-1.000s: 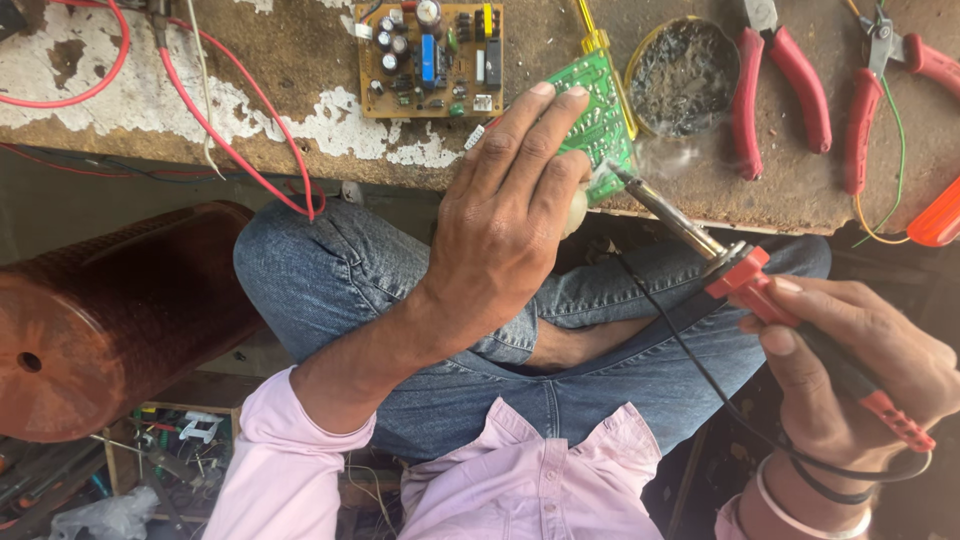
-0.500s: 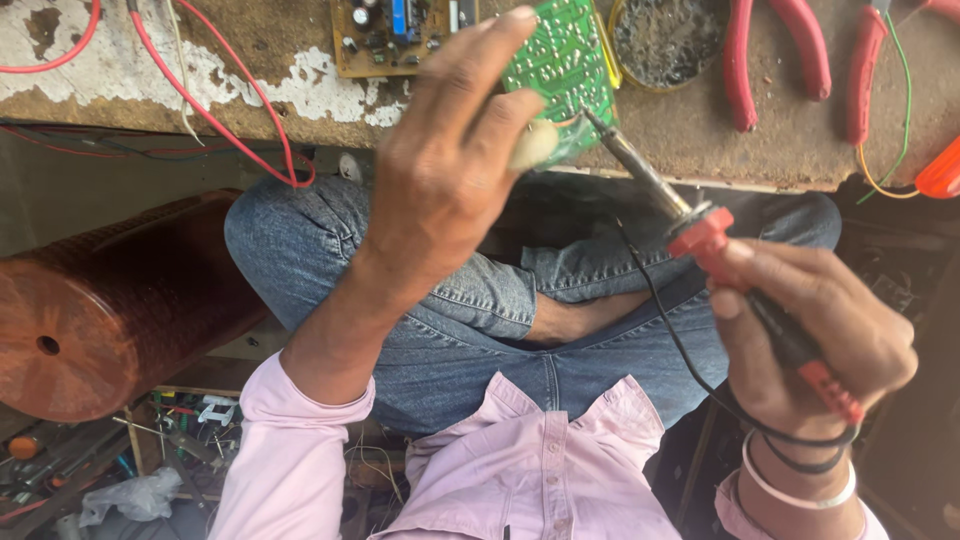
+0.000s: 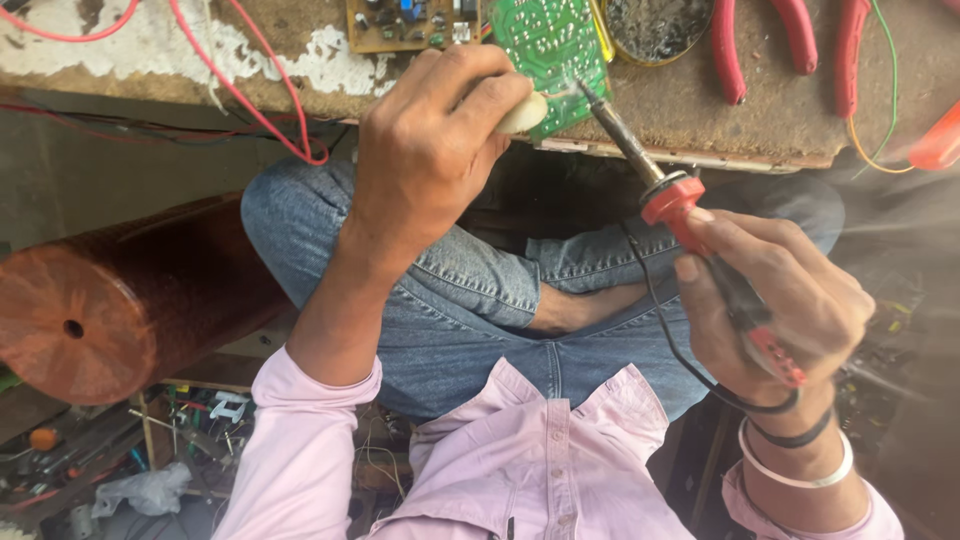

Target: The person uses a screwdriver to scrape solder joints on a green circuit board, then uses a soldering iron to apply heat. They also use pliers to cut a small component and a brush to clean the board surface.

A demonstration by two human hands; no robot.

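My left hand (image 3: 430,150) is curled around a small pale rounded object (image 3: 525,112), pressed against the near edge of a green circuit board (image 3: 552,50) on the worn bench. My right hand (image 3: 775,295) grips a soldering iron with a red and black handle (image 3: 700,225); its metal tip (image 3: 585,90) touches the green board, where a wisp of smoke rises. A black cord runs from the iron down around my right wrist.
A brown circuit board (image 3: 400,22) lies left of the green one. A round tin (image 3: 658,25) and red-handled pliers (image 3: 790,30) lie to the right. Red wires (image 3: 270,100) hang over the bench edge (image 3: 700,155). A copper-coloured cylinder (image 3: 110,300) lies by my left knee, above floor clutter.
My left hand closed from spread fingers into a grip on the pale object at the board's edge. The soldering iron tip moved up onto the green board. The view tilted down.
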